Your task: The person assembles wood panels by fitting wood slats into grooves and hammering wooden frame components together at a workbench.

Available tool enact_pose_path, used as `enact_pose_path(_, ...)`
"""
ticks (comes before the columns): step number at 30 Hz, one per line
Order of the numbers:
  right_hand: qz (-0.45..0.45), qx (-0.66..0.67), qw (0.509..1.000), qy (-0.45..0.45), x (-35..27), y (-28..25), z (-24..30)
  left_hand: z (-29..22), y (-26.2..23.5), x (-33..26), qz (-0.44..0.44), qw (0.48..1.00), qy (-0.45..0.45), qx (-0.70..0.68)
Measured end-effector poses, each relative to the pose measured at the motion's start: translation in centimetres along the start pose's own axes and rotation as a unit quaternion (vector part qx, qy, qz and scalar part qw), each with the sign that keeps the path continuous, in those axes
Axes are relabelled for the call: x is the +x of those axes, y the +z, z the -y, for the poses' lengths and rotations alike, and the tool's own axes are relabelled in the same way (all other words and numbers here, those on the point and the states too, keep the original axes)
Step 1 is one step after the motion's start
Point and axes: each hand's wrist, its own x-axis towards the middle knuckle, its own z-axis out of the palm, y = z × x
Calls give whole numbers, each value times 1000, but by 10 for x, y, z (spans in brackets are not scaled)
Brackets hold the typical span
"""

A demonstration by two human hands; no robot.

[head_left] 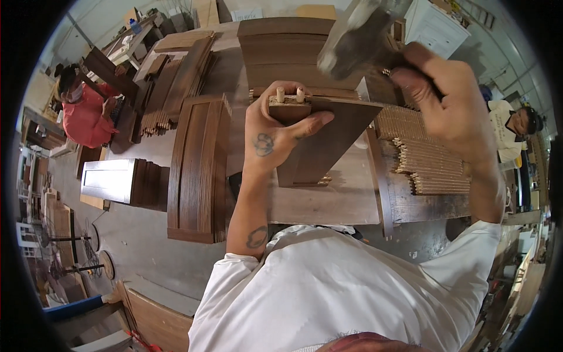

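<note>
My left hand [271,132] is closed around the upper end of a dark brown wooden frame piece [290,112]. Two pale wooden dowels [280,94] stick up from that end, side by side. Behind and to the right, a flat dark brown panel [334,138] stands tilted against or joined to the piece; I cannot tell which. Raised at the upper right, my right hand [448,97] grips a mallet [358,44]. Its worn greyish head, smeared by motion, hangs above and right of the dowels, apart from them.
Stacked brown panels [281,50] stand at the table's far side. Cabinet doors [196,167] are stacked on the left, and dowelled strips [434,155] lie in rows on the right. One person in red [88,114] is at the far left, another in a pale top [507,129] at the right.
</note>
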Motion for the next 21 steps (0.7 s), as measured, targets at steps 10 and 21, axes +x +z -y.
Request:
enact_pose_path(10,13,-3,999,-40,1,5,-4,-3,2,-2,-17,998,-33,-50)
enact_pose_path(21,-160,-33,985,-62,-29,39,-20,-2,1,-6,14,997,61,49)
